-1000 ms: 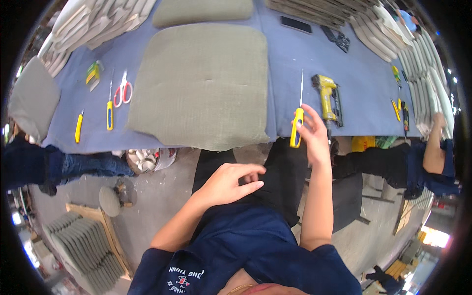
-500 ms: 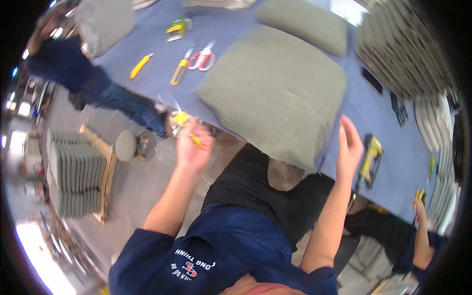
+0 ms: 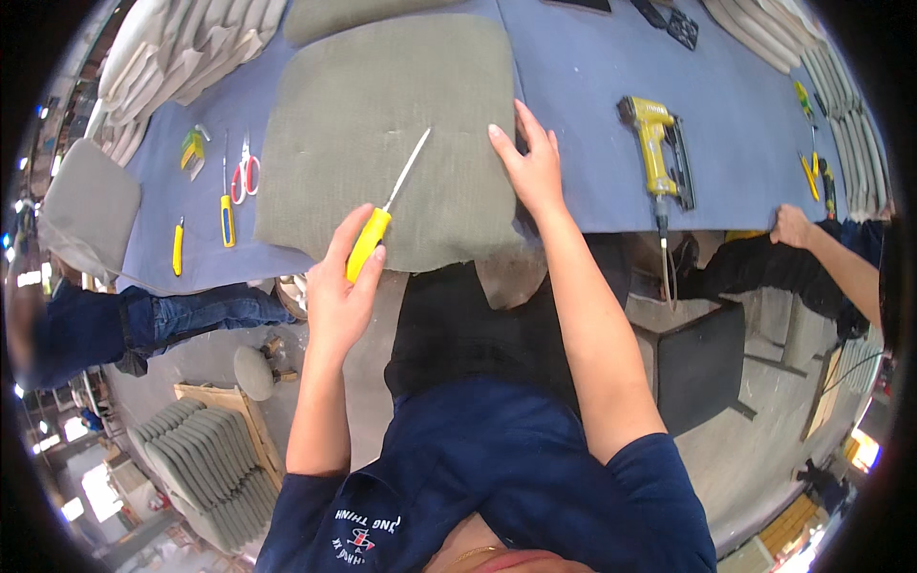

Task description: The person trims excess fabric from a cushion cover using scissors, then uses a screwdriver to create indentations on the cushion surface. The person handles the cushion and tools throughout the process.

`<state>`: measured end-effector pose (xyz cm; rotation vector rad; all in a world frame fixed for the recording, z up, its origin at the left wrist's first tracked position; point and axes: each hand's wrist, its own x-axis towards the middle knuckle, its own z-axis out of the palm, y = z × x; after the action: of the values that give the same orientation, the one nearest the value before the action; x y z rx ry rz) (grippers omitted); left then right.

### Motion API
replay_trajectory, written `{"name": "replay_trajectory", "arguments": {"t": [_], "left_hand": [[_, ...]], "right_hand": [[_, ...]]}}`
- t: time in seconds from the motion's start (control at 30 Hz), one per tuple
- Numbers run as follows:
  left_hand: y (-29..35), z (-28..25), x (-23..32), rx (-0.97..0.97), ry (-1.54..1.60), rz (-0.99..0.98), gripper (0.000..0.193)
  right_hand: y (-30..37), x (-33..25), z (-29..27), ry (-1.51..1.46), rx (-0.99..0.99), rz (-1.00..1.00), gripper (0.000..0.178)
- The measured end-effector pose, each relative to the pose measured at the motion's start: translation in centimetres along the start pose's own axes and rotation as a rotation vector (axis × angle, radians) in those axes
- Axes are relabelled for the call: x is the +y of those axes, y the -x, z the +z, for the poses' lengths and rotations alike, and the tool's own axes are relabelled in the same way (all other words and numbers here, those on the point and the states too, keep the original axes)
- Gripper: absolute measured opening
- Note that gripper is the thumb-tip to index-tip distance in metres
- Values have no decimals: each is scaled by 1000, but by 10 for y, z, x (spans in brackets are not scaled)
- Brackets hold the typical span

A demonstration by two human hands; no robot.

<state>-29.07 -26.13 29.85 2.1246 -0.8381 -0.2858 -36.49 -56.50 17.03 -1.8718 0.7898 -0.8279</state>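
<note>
A grey-green fabric seat pad point(image 3: 334, 181) lies at the front of the blue-covered table. My left hand point(image 3: 339, 296) is closed around the yellow handle of a screwdriver point(image 3: 368, 246). Its thin metal shaft points up and away across the pad, but whether the tip touches the fabric I cannot tell. My right hand point(image 3: 535, 167) is open at the pad's right edge, thumb and fingers apart, with the thumb by the fabric. Faint creases mark the pad's surface.
Left of the pad lie red-handled scissors point(image 3: 245, 177), another yellow-handled tool point(image 3: 227, 222) and a yellow cutter point(image 3: 178, 250). A yellow staple gun point(image 3: 654, 143) with a hose lies to the right. Stacked pads point(image 3: 191, 48) stand far left. Co-workers are at both sides.
My left hand has brought the screwdriver from beside the table to over the pad. My right hand has come against the pad's right edge. The view has shifted and turned.
</note>
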Motion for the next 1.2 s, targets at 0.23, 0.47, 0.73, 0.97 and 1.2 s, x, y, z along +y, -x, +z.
{"name": "replay_trajectory", "arguments": {"t": [0.23,0.47,0.73,0.97,1.2], "left_hand": [[-19,-7,23,-95,-397,79,45],[-30,-19,17,-146,-546,222,49],[-48,-30,36,-269,-633,218,51],[-51,-36,38,-279,-712,263,52],[-43,-25,45,-257,-727,159,50]], "right_hand": [[3,-1,-2,-12,76,-64,68],[2,4,0,-33,101,-113,67],[2,11,0,-24,132,-126,67],[1,6,-2,-32,132,-126,65],[3,6,0,-33,139,-117,65]]}}
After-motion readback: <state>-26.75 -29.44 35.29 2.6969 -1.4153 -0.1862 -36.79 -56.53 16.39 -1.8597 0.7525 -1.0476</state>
